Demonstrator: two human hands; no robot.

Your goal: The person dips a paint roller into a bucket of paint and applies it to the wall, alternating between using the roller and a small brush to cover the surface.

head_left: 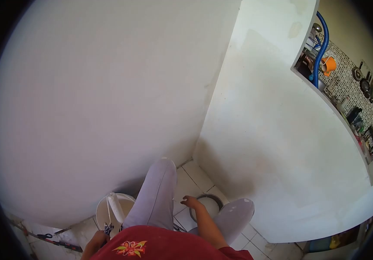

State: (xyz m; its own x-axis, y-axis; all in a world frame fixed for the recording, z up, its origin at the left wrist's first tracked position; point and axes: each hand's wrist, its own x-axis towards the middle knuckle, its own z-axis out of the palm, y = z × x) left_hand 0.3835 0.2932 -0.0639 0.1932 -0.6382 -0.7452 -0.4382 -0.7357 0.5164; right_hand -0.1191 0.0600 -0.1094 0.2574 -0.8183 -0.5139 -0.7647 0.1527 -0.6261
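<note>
At the lower left, my left hand (101, 237) is closed around the handle end of a paint roller (116, 207). Its white sleeve leans up over the rim of a pale bucket (102, 208), beside my left knee. My right hand (190, 201) is in front of me between my knees, fingers loosely apart and nothing visible in them. Just beside and below it stands a round, dark-rimmed container (213, 205) with whitish contents, partly covered by my forearm.
A broad pale wall (108, 95) meets a low curved white partition (277, 130) at a corner ahead. On the partition's ledge lie a blue hose (324, 43) and an orange mug (328, 64). Pale floor tiles (197, 175) surround my feet. A long dark-and-red tool (63, 245) lies at left.
</note>
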